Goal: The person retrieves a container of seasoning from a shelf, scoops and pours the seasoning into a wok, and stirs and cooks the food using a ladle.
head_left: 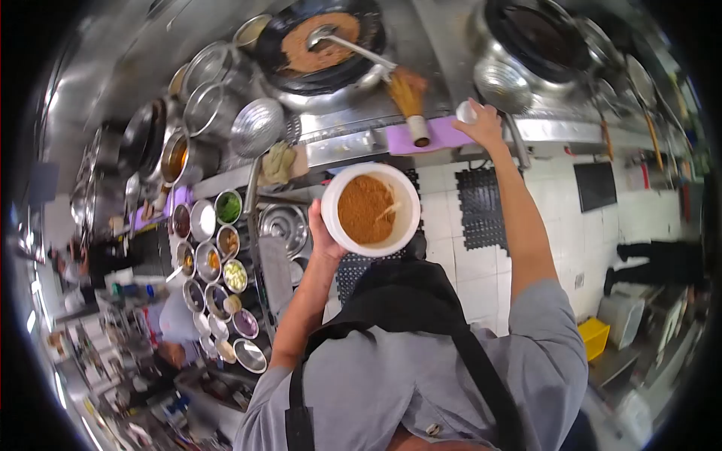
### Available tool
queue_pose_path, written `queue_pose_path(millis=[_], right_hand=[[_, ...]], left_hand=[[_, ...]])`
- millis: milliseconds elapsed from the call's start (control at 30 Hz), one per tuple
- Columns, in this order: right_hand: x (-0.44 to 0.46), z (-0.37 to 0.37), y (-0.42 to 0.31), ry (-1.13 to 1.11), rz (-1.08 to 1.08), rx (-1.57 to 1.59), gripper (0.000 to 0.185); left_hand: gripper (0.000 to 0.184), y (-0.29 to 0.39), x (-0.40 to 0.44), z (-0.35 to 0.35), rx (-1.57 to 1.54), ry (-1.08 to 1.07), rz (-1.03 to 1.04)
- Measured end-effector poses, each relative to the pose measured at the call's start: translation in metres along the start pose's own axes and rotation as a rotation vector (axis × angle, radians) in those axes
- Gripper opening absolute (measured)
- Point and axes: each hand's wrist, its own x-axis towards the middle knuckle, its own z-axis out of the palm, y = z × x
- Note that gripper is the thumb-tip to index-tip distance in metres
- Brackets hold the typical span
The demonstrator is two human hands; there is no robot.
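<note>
My left hand (325, 231) grips a round white tub (411, 218) at its left side, in front of my apron. Brown powder (365, 207) fills much of the tub, and a pale stick-like thing (389, 212) rests in it. My right hand (485, 126) reaches forward to the stove edge, its fingers closed around a small white rounded thing (466, 112) that I cannot name for sure. Just left of it, a bamboo wok brush (406, 96) lies over a purple cloth (444, 135). Ahead sits a wok (267, 51) of orange-brown food with a ladle (322, 34) in it.
A second wok (538, 37) with dark liquid stands at the right, a perforated strainer (502, 84) beside it. Another strainer (258, 128) lies left. Several ingredient bowls (229, 206) line the left counter. Other people stand at far left and right. A black mat (481, 207) covers some floor tiles.
</note>
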Motion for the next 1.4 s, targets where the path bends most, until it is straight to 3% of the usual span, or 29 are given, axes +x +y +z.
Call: queue_pose_path(millis=[33,100,200,233,267,300,333,400,433,567,667,733,833,1033,1133,1267,1400], right_hand=[[0.017,0.021,0.004,-0.003,-0.015,-0.061,0.1],[0.029,0.048,0.006,-0.054,-0.033,-0.216,0.102],[0.035,0.046,0.0,-0.059,-0.077,-0.325,0.094],[0.043,0.037,-0.004,-0.016,-0.056,-0.254,0.084],[0.054,0.03,-0.007,0.024,-0.032,-0.182,0.075],[0.073,0.032,0.004,0.146,-0.144,-0.071,0.054],[0.062,-0.002,-0.039,0.281,-0.173,0.109,0.037],[0.033,-0.058,-0.138,0.206,-0.151,0.455,0.029],[0.019,-0.085,-0.189,0.175,-0.132,0.624,0.026],[-0.021,-0.13,-0.351,0.024,-0.788,0.533,0.017],[-0.007,-0.116,-0.411,-0.04,-0.859,0.065,0.015],[0.017,-0.093,-0.425,-0.063,-0.806,-0.236,0.012],[0.037,-0.08,-0.441,-0.05,-0.789,-0.348,0.007],[0.059,-0.061,-0.469,0.002,-0.867,-0.332,0.009],[0.069,-0.055,-0.482,-0.135,-0.974,-0.377,0.009],[0.078,-0.065,-0.476,-0.008,-1.019,-0.145,0.004],[0.09,-0.089,-0.462,-0.051,-0.957,0.154,0.009]], left_hand=[[0.102,0.011,0.005,0.004,-0.27,-0.146,-0.003],[0.108,0.032,0.006,0.003,0.007,-0.035,0.167],[0.098,0.067,0.008,0.001,0.103,0.14,0.347],[0.094,0.081,0.009,0.004,0.099,0.167,0.391],[0.089,0.099,0.01,-0.059,-0.024,0.133,0.392],[0.091,0.114,0.013,-0.062,0.023,0.172,0.44],[0.092,0.128,0.019,-0.058,0.077,0.154,0.476],[0.098,0.163,0.04,-0.027,0.165,-0.06,0.508],[0.101,0.18,0.054,-0.024,0.193,-0.053,0.517],[0.111,0.242,0.104,0.004,0.317,-0.074,0.506],[0.11,0.276,0.137,-0.001,0.352,-0.155,0.395],[0.109,0.289,0.147,0.003,0.383,-0.155,0.377],[0.109,0.305,0.157,-0.001,0.386,-0.122,0.379],[0.108,0.326,0.164,0.001,0.346,-0.121,0.479],[0.106,0.332,0.164,-0.007,0.354,-0.117,0.483],[0.097,0.34,0.167,-0.004,0.362,-0.077,0.632],[0.084,0.349,0.166,-0.043,0.227,-0.038,0.573]])
